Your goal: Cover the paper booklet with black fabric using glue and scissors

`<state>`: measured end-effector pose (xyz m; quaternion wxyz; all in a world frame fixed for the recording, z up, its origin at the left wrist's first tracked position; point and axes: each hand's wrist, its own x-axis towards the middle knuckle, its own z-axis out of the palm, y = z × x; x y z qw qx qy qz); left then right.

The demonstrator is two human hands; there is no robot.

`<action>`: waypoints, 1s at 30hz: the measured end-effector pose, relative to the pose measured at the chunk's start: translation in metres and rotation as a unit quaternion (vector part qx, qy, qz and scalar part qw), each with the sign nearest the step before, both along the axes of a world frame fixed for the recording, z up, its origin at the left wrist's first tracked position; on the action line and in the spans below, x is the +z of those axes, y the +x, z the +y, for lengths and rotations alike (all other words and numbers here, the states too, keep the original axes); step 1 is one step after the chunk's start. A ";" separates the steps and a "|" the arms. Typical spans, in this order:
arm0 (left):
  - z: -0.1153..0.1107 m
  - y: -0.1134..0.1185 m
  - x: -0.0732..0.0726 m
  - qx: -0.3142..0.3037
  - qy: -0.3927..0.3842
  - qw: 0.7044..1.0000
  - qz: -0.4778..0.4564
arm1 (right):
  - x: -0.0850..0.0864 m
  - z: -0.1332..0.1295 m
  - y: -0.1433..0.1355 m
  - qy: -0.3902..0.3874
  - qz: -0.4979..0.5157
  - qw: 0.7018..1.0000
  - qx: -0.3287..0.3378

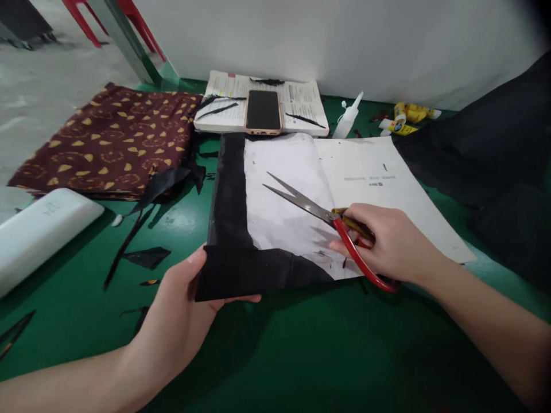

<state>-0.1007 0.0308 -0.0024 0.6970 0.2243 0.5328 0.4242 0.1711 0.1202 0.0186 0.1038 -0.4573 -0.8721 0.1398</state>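
Green tabletop (267, 355) spans the frame. Left hand (176, 310) grips the black-edged paper board (279, 195), frame center, at its lower-left corner; right hand (387, 241) holds open scissors (318, 209) above it.

**Open book (279, 223) edged in black, red-handled scissors (319, 211) held open above it**

The book is tilted slightly, its near left corner lifted. Its white panel (282, 160) is marked with small dark specks and bordered by a black covering (229, 212) along the left and near edges; the near strip is narrowed toward the right. The off-white leaf (372, 198) at the right is printed with small, unreadable text. The scissors' metal blades are parted and pointed to the far left over the white panel. A narrow yellow-brown item (362, 228), partly hidden, is held beside the handles.
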 end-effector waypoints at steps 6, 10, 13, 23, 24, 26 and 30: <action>0.028 -0.019 0.013 -0.114 -0.070 0.989 0.059 | -0.001 0.004 0.001 0.028 0.011 1.000 -0.005; 0.039 -0.029 0.005 -0.126 -0.095 0.986 0.046 | 0.000 0.001 0.000 0.026 0.010 1.000 0.007; 0.040 -0.035 -0.003 -0.136 -0.092 0.986 0.034 | 0.004 -0.002 0.000 0.017 0.006 1.000 0.024; 0.037 -0.039 -0.005 -0.198 0.004 0.980 0.033 | 0.008 -0.004 0.003 -0.035 -0.045 0.996 0.069; 0.037 -0.038 -0.006 -0.194 0.005 0.980 0.038 | 0.007 -0.004 0.004 -0.033 -0.048 0.996 0.074; 0.035 -0.036 -0.008 -0.186 0.007 0.982 0.041 | 0.007 -0.004 0.005 -0.029 -0.056 0.994 0.087; 0.031 -0.033 -0.010 -0.167 0.015 0.984 0.053 | 0.004 -0.004 0.006 0.007 -0.067 0.991 0.117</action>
